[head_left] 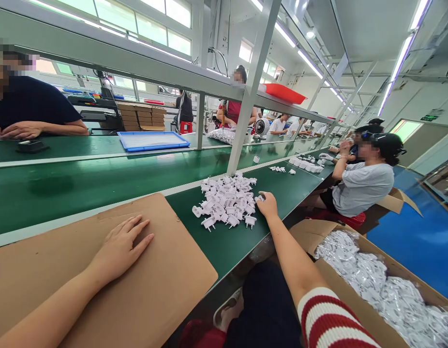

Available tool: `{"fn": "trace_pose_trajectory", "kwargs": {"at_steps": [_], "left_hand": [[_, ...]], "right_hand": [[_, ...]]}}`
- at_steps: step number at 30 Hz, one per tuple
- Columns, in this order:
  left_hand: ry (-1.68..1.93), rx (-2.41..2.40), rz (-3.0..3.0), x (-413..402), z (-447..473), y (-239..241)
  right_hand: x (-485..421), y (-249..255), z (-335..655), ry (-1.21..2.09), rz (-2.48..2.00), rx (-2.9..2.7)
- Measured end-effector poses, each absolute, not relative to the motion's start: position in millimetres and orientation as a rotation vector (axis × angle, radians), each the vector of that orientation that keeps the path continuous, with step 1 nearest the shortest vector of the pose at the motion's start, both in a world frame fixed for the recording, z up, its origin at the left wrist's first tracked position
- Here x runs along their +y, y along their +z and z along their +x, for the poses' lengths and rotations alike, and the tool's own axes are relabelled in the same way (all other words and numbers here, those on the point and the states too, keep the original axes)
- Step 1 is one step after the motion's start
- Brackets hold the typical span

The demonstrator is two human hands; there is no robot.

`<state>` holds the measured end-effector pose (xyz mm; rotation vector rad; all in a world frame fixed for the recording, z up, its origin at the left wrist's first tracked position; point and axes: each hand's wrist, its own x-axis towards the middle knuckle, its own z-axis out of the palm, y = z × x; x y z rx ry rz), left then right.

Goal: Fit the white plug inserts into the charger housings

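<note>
My left hand (126,246) lies flat with its fingers stretched out on a brown cardboard sheet (155,295), holding nothing. To the right of the sheet, a heap of white plug adapters (227,198) with prongs is spread on the green work surface. At the heap's right edge is my right hand (268,205), its fingers closed on a white plug adapter (260,197) that shows only in part between thumb and fingertips.
A grey post (246,111) rises behind the heap. Further along stand rows of white adapters (306,164). An open carton (318,270) of bagged white parts (383,285) sits at the lower right. Co-workers sit along the line; a blue tray (153,140) lies across the belt.
</note>
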<state>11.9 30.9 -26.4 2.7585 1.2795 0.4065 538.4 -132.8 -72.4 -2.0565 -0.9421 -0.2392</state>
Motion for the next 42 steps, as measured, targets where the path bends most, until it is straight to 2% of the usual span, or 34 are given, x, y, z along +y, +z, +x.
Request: {"fn": "trace_pose_trajectory", "kwargs": {"at_steps": [42], "left_hand": [[0.465,1.245,2.726,29.2,12.4,-24.6]], "right_hand": [[-136.7,-67.3,535.6,-0.223,-2.131,-0.996]]}}
